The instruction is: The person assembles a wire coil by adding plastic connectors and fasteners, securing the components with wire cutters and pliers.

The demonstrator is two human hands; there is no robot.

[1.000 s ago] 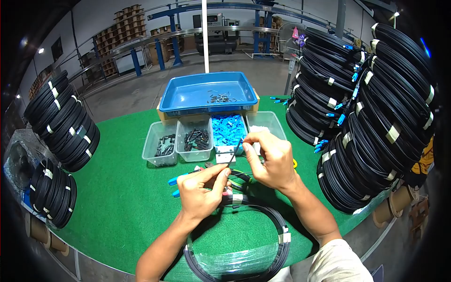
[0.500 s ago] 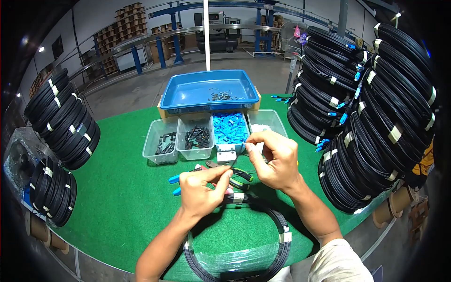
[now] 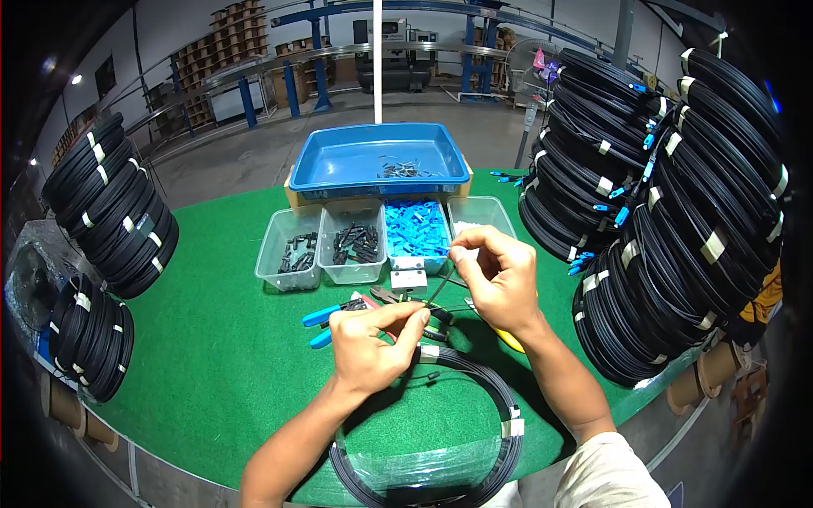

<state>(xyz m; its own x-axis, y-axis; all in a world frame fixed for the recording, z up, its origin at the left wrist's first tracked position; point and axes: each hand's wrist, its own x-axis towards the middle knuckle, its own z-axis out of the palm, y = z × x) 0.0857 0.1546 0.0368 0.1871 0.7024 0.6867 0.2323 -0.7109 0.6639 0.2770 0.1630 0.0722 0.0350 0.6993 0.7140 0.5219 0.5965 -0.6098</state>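
Between my two hands runs a thin black cable (image 3: 441,287), slanting up to the right. My left hand (image 3: 377,343) pinches its lower part between thumb and finger. My right hand (image 3: 495,275) is closed at its upper end, in front of the bin of blue connectors; the tip there is too small to make out. Below lies a coil of black cable (image 3: 506,398) with white tape and clear wrap. A small black piece on a cable (image 3: 434,375) shows inside the coil's top. Blue-handled pliers (image 3: 322,316) and other tools lie behind my left hand.
Clear bins hold black parts (image 3: 298,252), more black parts (image 3: 356,243), blue connectors (image 3: 415,229) and white pieces (image 3: 468,227). Behind them stands a blue tray (image 3: 339,161) with small loose pieces. Stacked cable coils rise at left (image 3: 110,203) and right (image 3: 711,220).
The cable between my hands now shows longer and steeper. My left hand has shifted slightly right. The small black piece has come into view, and more of a yellow handle shows below my right hand.
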